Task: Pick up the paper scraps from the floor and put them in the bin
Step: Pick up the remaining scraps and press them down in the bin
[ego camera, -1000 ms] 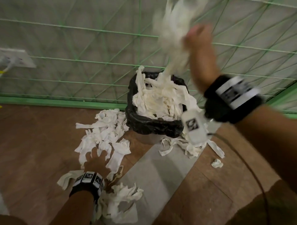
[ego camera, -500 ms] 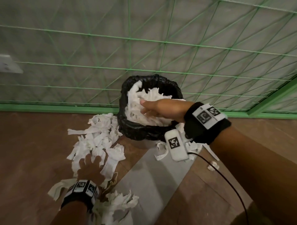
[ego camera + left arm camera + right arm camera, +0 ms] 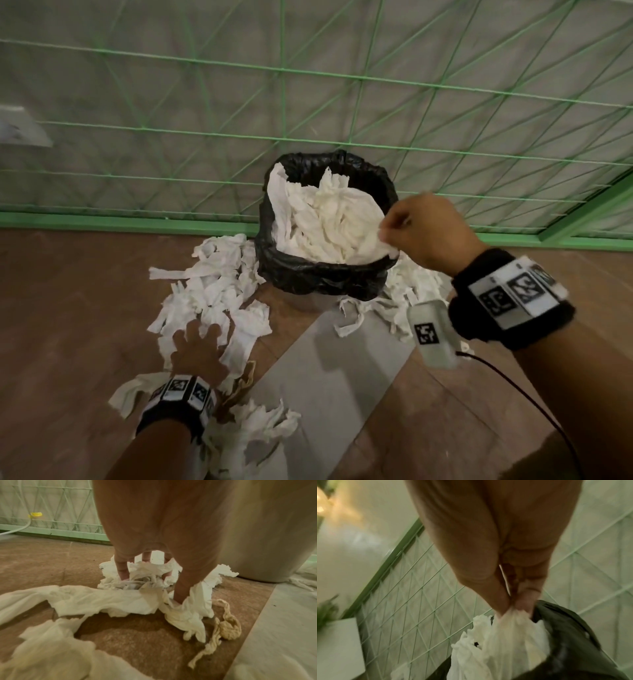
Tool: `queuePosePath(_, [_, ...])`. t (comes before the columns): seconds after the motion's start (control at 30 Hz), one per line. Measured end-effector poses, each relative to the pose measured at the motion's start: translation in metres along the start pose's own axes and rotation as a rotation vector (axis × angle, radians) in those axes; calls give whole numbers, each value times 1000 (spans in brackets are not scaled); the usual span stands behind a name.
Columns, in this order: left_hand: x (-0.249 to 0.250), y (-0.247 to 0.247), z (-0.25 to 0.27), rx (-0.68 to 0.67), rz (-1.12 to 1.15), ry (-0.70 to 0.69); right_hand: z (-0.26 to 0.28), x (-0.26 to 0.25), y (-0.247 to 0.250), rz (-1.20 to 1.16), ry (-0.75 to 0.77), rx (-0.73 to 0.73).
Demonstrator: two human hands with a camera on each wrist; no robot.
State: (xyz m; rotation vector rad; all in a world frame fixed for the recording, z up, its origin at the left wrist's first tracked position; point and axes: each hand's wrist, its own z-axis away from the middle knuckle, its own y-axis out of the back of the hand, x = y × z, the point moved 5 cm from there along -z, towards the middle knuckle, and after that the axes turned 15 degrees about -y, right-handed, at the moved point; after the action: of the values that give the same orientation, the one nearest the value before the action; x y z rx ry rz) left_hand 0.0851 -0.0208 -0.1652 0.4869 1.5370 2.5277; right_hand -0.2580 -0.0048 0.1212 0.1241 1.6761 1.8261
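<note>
Your right hand pinches a limp scrap at the bin's three o'clock rim, while your left hand presses spread fingers into the feather-light, tear-prone scraps at eight o'clock; gather them by the bunched middle.

It looked like an indoor room set up for recording rather than a lived-in home. The floor was brown wood-look planking with a grey strip across it. A green wire-mesh fence on a green base rail ran along a pale wall. A small bin lined with a black bag stood against it, and both wrists wore marker-printed bands.
</note>
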Motion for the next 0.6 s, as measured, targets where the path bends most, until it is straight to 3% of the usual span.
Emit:
queuePosePath(0.07, [2,3,1,14,-29,-25,-5,-20,5,-60,112,179])
queuePosePath(0.1, [4,5,2,22,-72,-40,-8,-30,2,-65,178,184])
queuePosePath(0.2, [8,13,4,58,-129,-6,-12,-40,-10,9,267,-17])
queuePosePath(0.27, [12,19,6,105,-97,39,-17,-21,5,-266,164,36])
queuePosePath(0.37, [22,38,5,132,-88,5,-39,69,5,-854,-232,267])
queuePosePath(0.4, [32,49,7,130,-113,-64,-45,101,-14,-814,-399,242])
queuePosePath(0.47, [37,54,1,31,-170,-154,-53,159,-78,-404,-633,-72])
queuePosePath(0.53, [28,53,-8,-69,-204,-138,-35,213,-147,69,-684,-407])
queuePosePath(0.6, [22,62,-13,-10,-165,-110,-16,241,-182,239,-591,-345])
